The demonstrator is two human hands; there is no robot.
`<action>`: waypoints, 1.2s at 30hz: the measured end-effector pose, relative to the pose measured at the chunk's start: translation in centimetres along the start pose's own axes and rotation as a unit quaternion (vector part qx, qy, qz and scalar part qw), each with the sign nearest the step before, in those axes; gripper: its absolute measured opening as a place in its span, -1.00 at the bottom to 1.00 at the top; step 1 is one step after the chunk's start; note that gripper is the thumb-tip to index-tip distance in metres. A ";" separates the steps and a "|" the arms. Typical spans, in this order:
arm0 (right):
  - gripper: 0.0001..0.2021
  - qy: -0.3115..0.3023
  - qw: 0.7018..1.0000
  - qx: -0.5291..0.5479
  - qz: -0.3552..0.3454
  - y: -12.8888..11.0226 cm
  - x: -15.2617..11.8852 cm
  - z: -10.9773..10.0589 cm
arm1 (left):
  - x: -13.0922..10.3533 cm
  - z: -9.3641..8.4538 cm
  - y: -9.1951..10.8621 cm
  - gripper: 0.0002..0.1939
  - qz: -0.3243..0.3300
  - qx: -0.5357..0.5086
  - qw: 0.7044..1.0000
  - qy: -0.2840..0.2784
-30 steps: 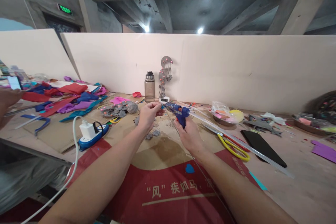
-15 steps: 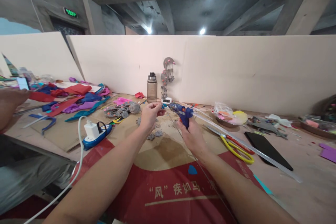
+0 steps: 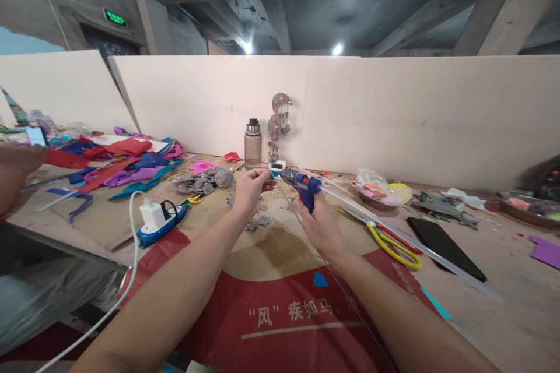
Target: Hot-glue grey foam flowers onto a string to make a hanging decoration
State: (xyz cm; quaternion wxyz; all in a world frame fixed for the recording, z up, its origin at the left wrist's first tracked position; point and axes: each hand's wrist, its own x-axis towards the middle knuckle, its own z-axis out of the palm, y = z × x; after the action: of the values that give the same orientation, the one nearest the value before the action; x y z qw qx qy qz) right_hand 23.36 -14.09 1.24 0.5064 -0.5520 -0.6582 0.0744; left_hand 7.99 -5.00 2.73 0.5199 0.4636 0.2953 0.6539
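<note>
Red printed sheet [image 3: 284,294]: “风” 疾如马, rest hidden | green sign [image 3: 115,17]: illegible

The bare left arm [image 3: 179,280] and right arm [image 3: 394,297] stretch forward and converge, the left hand [image 3: 248,191] closed in a fine pinch, the right hand [image 3: 324,227] curled in a fuller grip, the two near each other but apart.

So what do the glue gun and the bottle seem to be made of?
Glue gun: probably hard plastic, smooth and solid blue. Bottle: see-through, brownish-grey plastic or glass, I can't tell which; its silvery collar shines like metal.
</note>
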 end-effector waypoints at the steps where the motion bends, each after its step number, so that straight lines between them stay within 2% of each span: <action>1: -0.68 -0.001 1.000 0.002 -0.002 0.0 0.0 0.0 | 0.0 0.0 0.0 -0.71 -0.001 0.003 1.000 -0.002; 13: -0.63 -0.009 1.000 -0.008 -0.010 -0.3 0.0 0.0 | -0.1 0.1 -0.1 -0.74 0.002 0.020 1.000 -0.014; 36: -0.68 0.000 1.000 -0.001 0.001 -0.1 0.0 0.0 | 0.1 -0.1 -0.2 -0.70 0.008 0.005 1.000 -0.005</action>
State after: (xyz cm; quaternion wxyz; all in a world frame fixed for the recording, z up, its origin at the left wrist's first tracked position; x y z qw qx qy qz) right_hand 23.32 -14.17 1.30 0.5060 -0.5533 -0.6575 0.0746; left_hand 7.97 -4.80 2.56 0.5136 0.4718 0.2923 0.6544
